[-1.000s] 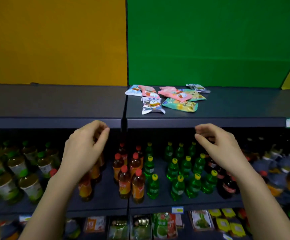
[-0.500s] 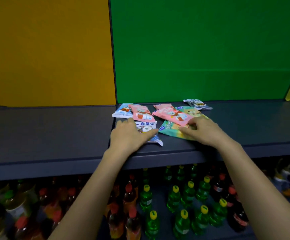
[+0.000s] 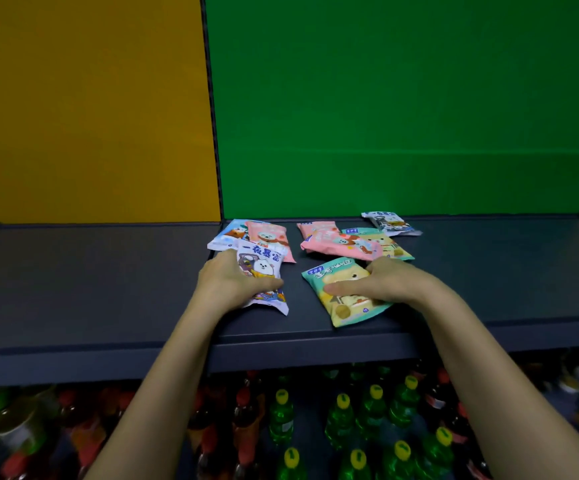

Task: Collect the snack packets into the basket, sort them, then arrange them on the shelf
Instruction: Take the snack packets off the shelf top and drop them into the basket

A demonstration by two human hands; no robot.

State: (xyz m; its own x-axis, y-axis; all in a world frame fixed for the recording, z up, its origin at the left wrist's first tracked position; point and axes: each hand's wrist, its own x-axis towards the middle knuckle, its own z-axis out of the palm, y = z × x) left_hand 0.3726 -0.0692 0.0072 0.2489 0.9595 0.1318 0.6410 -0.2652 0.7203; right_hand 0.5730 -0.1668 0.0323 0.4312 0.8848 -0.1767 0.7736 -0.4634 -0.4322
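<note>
A white packet (image 3: 263, 268), printed with the blue characters 一夜暴富 above a white cartoon animal, is grasped by the left hand (image 3: 227, 285). The thumb is laid across its front and the fingers are curled round its left edge. Its lower end rests on the dark shelf (image 3: 73, 289), towards the front lip.

Just to the right, apart from it, a teal and yellow packet (image 3: 345, 308) lies flat on the shelf and is held by the right hand (image 3: 390, 282). The thumb is stretched over the front and the fingers are curled at the upper right edge. A small blue label is seen in its top corner, but the writing is too blurred to be read.

Behind the hands more packets are spread on the same shelf. A light blue packet (image 3: 225, 235) is partly covered by a pink packet (image 3: 269, 237). A second pink packet (image 3: 340, 245) overlaps a third pink packet (image 3: 315, 227) and another teal packet (image 3: 386, 242). A grey-white packet (image 3: 388, 222) lies at the back, by the green panel (image 3: 402, 98).

A yellow panel (image 3: 84, 98) stands to the left. On the level below, green bottles (image 3: 343, 420) with yellow caps and red-capped bottles (image 3: 243, 410) are lined up.
</note>
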